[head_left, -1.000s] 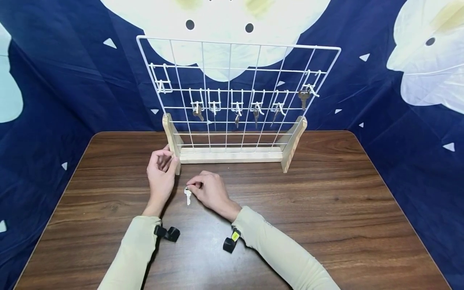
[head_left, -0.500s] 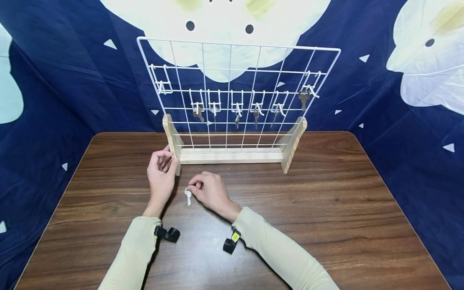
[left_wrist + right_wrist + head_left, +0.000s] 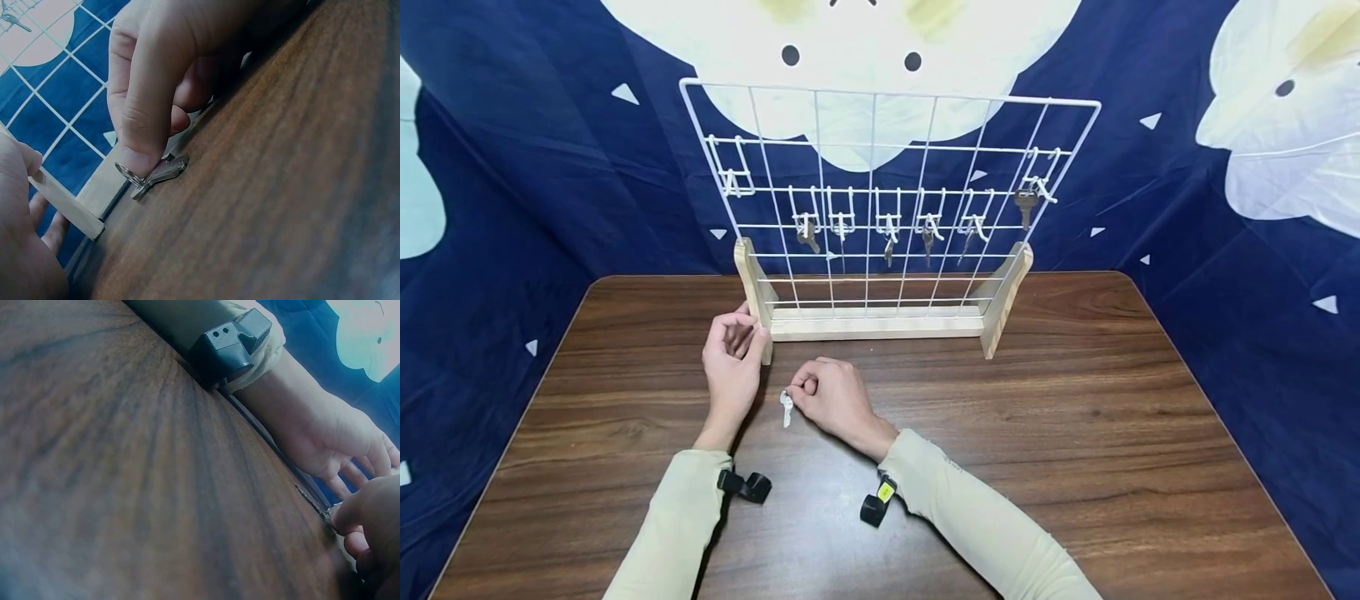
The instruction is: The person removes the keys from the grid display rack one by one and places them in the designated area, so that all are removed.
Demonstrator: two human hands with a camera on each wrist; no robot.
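Key [image 3: 787, 410] in head view: before left end of rack [image 3: 877, 327], pinched by right hand [image 3: 835, 402]; left hand [image 3: 731, 368] grips rack's side. Left wrist: right thumb [image 3: 140, 147] on key's ring [image 3: 120, 168], rack beyond. Right wrist: key at right fingertips [image 3: 346, 517], partly hidden.

Head cam: high in front of the grid rack [image 3: 876, 326], facing it and down; farthest back, whole rack framed. Left wrist cam: low, close, rolled, facing rack's left end. Right wrist cam: skims table [image 3: 1075, 458] in front of rack, aimed leftward. Wrist views share left hand [image 3: 732, 367], right hand [image 3: 837, 402], key [image 3: 165, 179].
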